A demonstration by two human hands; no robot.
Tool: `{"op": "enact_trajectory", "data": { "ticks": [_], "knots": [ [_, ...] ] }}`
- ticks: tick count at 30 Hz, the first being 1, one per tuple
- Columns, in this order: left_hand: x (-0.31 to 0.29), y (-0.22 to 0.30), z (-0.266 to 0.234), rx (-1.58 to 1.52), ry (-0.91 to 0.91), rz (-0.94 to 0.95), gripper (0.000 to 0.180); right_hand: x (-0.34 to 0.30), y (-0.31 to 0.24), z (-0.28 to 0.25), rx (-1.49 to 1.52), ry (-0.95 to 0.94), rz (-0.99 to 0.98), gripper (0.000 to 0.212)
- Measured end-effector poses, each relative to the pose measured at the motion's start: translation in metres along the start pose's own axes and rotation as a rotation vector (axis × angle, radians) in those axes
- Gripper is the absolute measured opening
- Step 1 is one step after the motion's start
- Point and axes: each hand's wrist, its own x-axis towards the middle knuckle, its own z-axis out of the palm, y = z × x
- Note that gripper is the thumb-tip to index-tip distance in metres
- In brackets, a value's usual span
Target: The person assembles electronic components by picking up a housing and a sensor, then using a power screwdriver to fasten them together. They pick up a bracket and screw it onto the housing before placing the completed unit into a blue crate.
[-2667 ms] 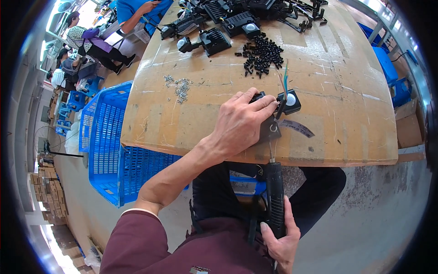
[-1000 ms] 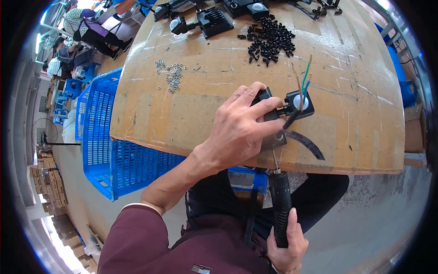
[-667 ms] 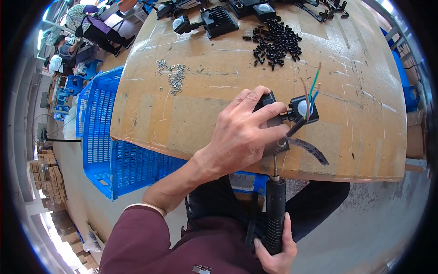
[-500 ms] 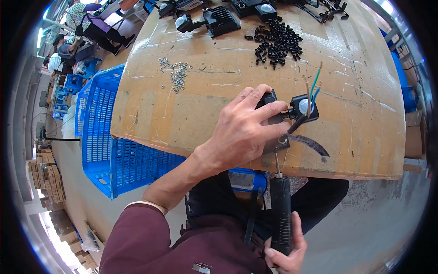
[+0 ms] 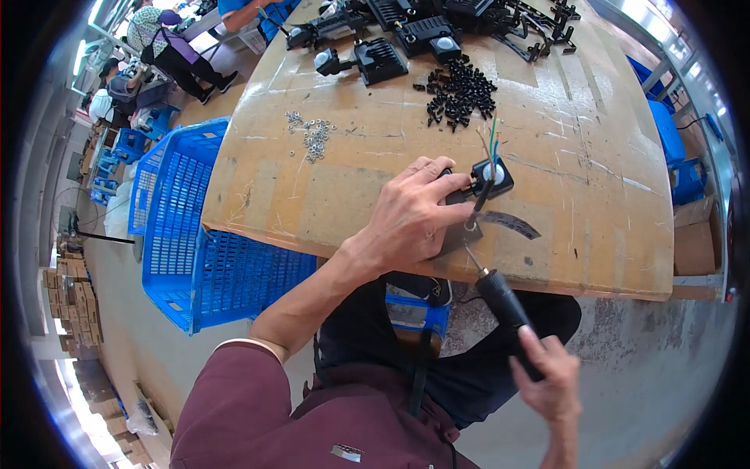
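Note:
My left hand (image 5: pixel 410 209) is closed over a black floodlight (image 5: pixel 451 241) near the table's front edge, and hides much of it. Beside the fingers sticks out the lamp's square motion sensor (image 5: pixel 504 181) with a white dome. A black cable (image 5: pixel 484 195) ends in bare-tipped brown, green and blue wires (image 5: pixel 492 144). A dark printed strip (image 5: pixel 512 223) hangs off the lamp's side. In my right hand (image 5: pixel 551 374) is a black electric screwdriver (image 5: pixel 504 299), tilted, its thin bit pointing up-left to the lamp's near side. Whether the tip touches the lamp, I cannot tell.
Small metal nuts (image 5: pixel 315 141) lie at the left, a pile of black fittings (image 5: pixel 461 92) farther back. More floodlights (image 5: pixel 380 62) and black brackets (image 5: pixel 535 35) fill the far end. A blue crate (image 5: pixel 199 258) stands left of the table (image 5: pixel 601 234). Other people work at the far left.
The screwdriver has swung from nearly upright to a slant, as my right hand moved right and up. My left hand keeps its hold on the floodlight. The whole view has shifted slightly.

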Motion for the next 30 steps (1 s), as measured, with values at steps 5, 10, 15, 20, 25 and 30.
{"op": "enact_trajectory", "data": {
  "ticks": [5, 10, 15, 20, 25, 30],
  "knots": [
    [-0.008, -0.012, 0.003, -0.117, -0.047, 0.055, 0.028, -0.021, -0.043, 0.039, 0.112, 0.129, 0.131, 0.075],
    [0.000, 0.013, -0.026, -0.099, -0.333, -0.078, 0.051, -0.028, -0.060, 0.055, 0.134, 0.179, 0.196, 0.083],
    [-0.005, 0.014, -0.018, -0.042, -0.352, -0.109, 0.045, -0.024, -0.074, 0.047, -0.187, 0.096, 0.155, 0.078],
    [-0.006, 0.013, -0.016, -0.021, -0.306, -0.146, 0.042, -0.013, -0.105, 0.071, 0.250, 0.173, 0.273, 0.079],
    [-0.010, 0.006, -0.017, -0.089, -0.309, -0.121, 0.040, -0.018, -0.097, 0.043, 1.097, -0.011, 0.765, 0.088],
    [-0.007, 0.003, -0.017, -0.115, -0.325, -0.107, 0.043, -0.006, -0.063, -0.006, 0.761, -0.148, 0.536, 0.076]
  ]
}}
